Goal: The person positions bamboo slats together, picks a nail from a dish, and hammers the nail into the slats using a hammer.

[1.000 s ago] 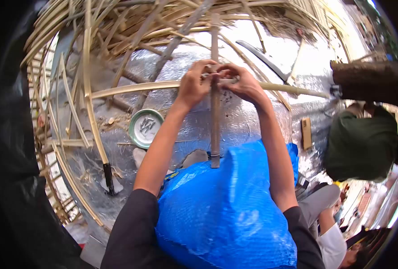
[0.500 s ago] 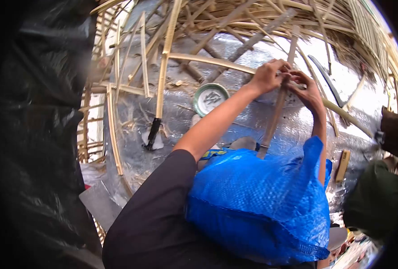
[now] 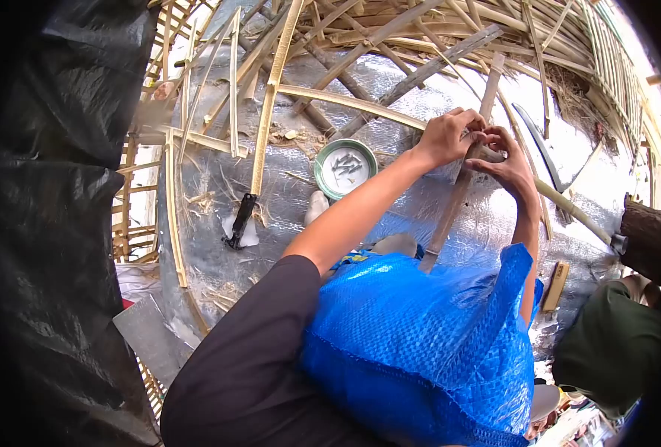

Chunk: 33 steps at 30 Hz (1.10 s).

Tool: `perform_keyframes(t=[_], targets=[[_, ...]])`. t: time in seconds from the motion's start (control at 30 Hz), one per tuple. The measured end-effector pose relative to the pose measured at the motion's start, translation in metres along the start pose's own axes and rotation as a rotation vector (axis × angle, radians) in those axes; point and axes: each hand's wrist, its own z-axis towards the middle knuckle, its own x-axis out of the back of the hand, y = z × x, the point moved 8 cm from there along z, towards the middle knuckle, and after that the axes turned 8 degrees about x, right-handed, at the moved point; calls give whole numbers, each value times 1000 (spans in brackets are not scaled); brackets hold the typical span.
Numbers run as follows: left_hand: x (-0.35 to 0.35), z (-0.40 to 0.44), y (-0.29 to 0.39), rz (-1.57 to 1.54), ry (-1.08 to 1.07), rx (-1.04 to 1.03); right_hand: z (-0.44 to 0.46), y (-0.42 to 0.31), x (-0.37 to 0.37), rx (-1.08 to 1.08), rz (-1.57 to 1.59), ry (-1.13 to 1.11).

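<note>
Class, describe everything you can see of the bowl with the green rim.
The bowl is round and looks shallow, with a green rim and a whitish inside. Its material is unclear; it could be enamel or plastic. It stands upright on the shiny silvery sheet and looks whole. Several small, slender grey pieces lie loosely inside, pointing different ways. The person's left forearm passes close beside it; whether they touch cannot be told. Its underside is hidden.

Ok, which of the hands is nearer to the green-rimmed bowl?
Left: the left hand is to the right of the green-rimmed bowl, and the right hand is farther right, beyond the left one.
</note>
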Motion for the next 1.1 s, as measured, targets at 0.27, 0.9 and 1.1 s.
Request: perform_keyframes(t=[0.27, 0.9, 1.1], targets=[[1, 0, -1, -24, 18, -29, 2, 7, -1, -60, 55, 3], [3, -3, -6, -7, 32, 28, 6, 11, 0, -74, -19, 90], [3, -4, -5, -17, 51, 27, 6, 13, 0, -98, -20, 85]])
